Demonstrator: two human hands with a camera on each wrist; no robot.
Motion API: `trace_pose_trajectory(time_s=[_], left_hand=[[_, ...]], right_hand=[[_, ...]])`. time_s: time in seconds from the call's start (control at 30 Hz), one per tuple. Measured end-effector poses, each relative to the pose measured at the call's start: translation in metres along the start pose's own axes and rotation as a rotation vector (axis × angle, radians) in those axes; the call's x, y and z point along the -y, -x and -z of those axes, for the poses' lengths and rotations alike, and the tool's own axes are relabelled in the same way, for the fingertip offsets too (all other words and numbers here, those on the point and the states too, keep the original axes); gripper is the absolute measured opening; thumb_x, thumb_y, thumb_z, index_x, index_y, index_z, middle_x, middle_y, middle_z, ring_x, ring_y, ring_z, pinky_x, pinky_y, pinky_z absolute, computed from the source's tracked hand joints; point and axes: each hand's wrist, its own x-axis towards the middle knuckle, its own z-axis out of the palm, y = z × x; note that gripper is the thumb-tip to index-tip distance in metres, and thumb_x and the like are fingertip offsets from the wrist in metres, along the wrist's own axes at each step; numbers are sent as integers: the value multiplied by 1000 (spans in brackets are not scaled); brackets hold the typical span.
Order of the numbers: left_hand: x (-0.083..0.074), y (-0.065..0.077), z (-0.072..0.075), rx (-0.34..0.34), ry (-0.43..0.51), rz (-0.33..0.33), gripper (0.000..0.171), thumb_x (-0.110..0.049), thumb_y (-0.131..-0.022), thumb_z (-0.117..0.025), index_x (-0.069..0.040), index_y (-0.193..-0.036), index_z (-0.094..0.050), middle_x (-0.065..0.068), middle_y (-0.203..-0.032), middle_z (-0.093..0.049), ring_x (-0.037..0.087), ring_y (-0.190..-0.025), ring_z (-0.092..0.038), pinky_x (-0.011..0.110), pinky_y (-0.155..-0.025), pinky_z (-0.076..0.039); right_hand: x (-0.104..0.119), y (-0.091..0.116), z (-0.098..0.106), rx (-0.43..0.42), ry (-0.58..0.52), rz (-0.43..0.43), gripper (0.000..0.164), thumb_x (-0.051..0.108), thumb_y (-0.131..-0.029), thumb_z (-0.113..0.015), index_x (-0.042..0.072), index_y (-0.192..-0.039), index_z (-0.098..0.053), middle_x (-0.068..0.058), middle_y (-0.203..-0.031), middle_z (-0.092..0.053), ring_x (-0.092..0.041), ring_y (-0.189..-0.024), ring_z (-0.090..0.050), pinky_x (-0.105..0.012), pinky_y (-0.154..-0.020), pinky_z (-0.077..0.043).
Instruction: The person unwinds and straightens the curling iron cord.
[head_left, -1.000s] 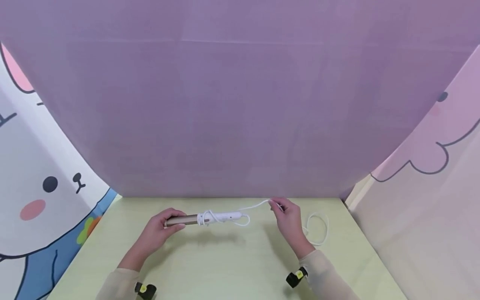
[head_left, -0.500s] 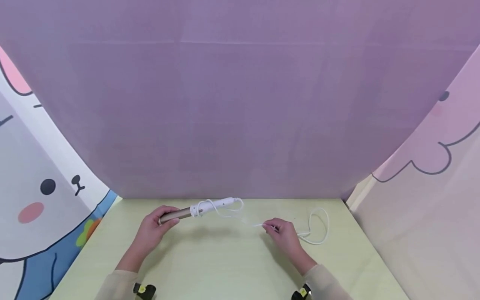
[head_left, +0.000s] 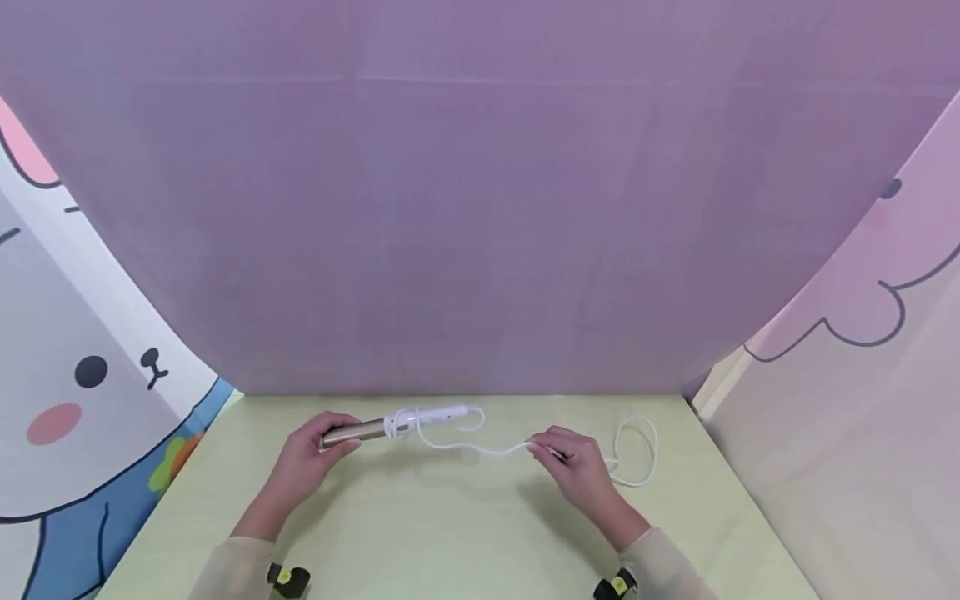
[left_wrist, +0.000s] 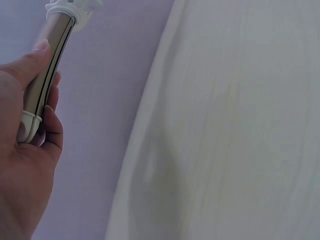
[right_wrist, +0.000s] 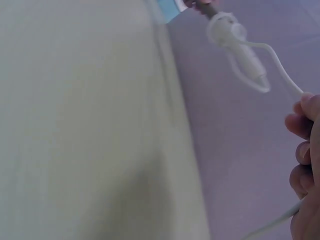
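Observation:
My left hand grips the gold barrel of a curling iron near its tip, thumb on one side and fingers on the other. The iron is held above the table, its white handle pointing right. In the left wrist view, the gold barrel shows a dark lengthwise slit and a white end cap. White cord winds around the handle beside the barrel, with a small loop at the handle's end. My right hand pinches the cord to the right of the iron, its other fingers curled.
Past my right hand, the rest of the cord lies in a loop on the pale yellow table. A purple cloth rises behind the table's far edge. Cartoon-printed cloths hang at left and right.
The iron's handle tilted up, then came partly down. My right hand moved nearer to me with the cord, which now leaves the windings near the barrel and sags below the handle.

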Motion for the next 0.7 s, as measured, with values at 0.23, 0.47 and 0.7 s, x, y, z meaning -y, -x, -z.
trace_pose_trajectory(time_s=[0.23, 0.47, 0.7], left_hand=[[0, 1, -5, 73, 6, 2, 26, -17, -98, -87, -19, -123, -78, 4, -117, -76, 17, -96, -65, 32, -82, -53], [-3, 4, -6, 134, 46, 20, 25, -22, -98, -87, -26, -121, -77, -2, -117, -76, 17, -100, -67, 33, -84, -54], [-6, 6, 2, 120, 66, 39, 26, -22, -100, -85, -25, -125, -77, -3, -120, -75, 17, -101, -66, 32, -85, -55]], right_hand=[[5, -17, 8, -109, -26, -96, 21, -9, -97, -80, 11, -99, -85, 2, -81, -73, -6, -66, -59, -17, -57, -48], [-7, -24, 7, -318, -35, -282, 15, -8, -97, -81, 6, -95, -85, -10, -76, -72, -3, -65, -58, -15, -55, -44], [-20, -18, 5, -373, 23, -451, 6, -1, -99, -82, 1, -96, -85, -14, -79, -75, -4, -66, -60, -14, -59, -47]])
